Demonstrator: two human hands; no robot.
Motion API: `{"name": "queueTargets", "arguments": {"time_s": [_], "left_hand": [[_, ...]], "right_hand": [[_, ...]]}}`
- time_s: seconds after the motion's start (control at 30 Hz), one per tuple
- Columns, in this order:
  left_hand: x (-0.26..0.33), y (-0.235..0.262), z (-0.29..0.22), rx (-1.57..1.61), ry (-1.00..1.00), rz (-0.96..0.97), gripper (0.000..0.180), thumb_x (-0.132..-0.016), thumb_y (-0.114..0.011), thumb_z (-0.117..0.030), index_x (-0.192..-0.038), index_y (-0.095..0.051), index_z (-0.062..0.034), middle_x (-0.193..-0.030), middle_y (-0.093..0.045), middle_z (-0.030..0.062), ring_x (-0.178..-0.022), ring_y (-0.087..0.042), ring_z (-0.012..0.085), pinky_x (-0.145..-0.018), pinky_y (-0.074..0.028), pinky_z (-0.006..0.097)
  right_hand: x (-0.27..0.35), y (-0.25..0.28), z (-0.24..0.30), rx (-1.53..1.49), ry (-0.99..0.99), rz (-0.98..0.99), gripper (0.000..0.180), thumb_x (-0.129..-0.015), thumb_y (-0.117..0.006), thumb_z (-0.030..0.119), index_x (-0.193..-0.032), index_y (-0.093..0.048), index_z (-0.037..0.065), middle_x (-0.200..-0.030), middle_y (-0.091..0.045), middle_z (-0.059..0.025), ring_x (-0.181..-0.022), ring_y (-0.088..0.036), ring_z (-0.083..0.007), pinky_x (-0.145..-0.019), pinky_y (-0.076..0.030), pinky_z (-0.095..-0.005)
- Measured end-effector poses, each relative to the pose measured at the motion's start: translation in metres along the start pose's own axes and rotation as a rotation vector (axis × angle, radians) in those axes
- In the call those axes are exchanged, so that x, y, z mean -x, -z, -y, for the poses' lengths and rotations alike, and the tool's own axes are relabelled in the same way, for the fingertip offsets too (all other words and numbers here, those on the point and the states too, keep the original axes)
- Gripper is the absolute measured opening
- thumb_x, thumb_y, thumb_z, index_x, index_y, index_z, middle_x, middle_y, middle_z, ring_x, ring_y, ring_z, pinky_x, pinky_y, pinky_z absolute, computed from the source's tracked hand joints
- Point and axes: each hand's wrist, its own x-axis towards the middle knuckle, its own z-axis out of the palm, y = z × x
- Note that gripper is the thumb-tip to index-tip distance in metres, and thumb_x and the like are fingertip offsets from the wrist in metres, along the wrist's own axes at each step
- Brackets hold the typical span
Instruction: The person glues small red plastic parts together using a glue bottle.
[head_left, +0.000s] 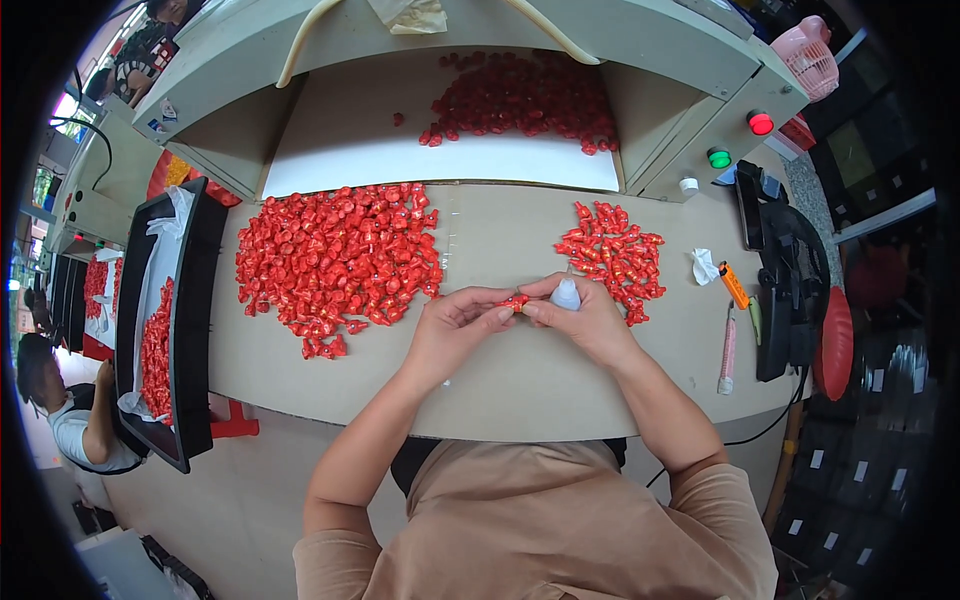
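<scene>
My two hands meet over the table in front of me. My left hand [458, 325] is closed, its thumb and fingertips pinching a small shiny red piece [516, 302]. Beside it my right hand [592, 325] is closed round a small whitish squeeze bottle [566, 294], and its fingertips also touch the red piece. Most of the bottle is hidden in the palm. To the left of my hands lies a large heap of red pieces [335, 250]. A smaller heap of slimmer red pieces with yellowish bits [612, 255] lies just beyond my right hand.
A cabinet [690, 130] with red and green buttons holds more red pieces [530, 95]. Left stands a black tray [195, 330]. At right lie a crumpled tissue [704, 266], an orange cutter [734, 285], a pink pen-like tool [727, 350] and a black device [785, 290]. Another person [85, 420] sits far left.
</scene>
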Motion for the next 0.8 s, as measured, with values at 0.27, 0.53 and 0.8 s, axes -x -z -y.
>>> {"name": "queueTargets", "arguments": {"time_s": [0.27,0.53,0.8], "left_hand": [[-0.003,0.0,-0.005,-0.026,-0.013,-0.019,0.022,-0.092,-0.06,-0.003,-0.114,-0.064,0.002,-0.104,-0.068,0.0101,-0.093,-0.066,0.0132,-0.083,-0.055,0.026],[0.006,-0.006,-0.007,-0.104,-0.057,-0.139,0.02,-0.091,-0.06,0.002,-0.109,-0.061,0.0093,-0.107,-0.066,0.0173,-0.097,-0.065,0.0213,-0.086,-0.055,0.032],[-0.002,-0.009,0.017,-0.142,-0.073,-0.155,0.024,-0.09,-0.062,-0.001,-0.112,-0.059,0.0083,-0.099,-0.066,0.0139,-0.085,-0.066,0.0174,-0.08,-0.056,0.028]], "right_hand": [[-0.006,0.0,0.006,-0.005,-0.013,0.014,0.022,-0.087,-0.069,0.005,-0.107,-0.065,-0.002,-0.093,-0.069,-0.0057,-0.081,-0.062,-0.0087,-0.073,-0.052,-0.0224],[-0.009,0.0,-0.008,0.105,0.082,0.054,0.023,-0.085,-0.072,0.018,-0.101,-0.068,0.002,-0.091,-0.069,-0.0042,-0.086,-0.062,-0.0079,-0.077,-0.051,-0.0253],[0.004,0.012,-0.007,-0.048,0.099,0.046,0.021,-0.083,-0.072,0.009,-0.101,-0.067,-0.001,-0.096,-0.069,-0.0058,-0.089,-0.062,-0.009,-0.079,-0.052,-0.0246]]}}
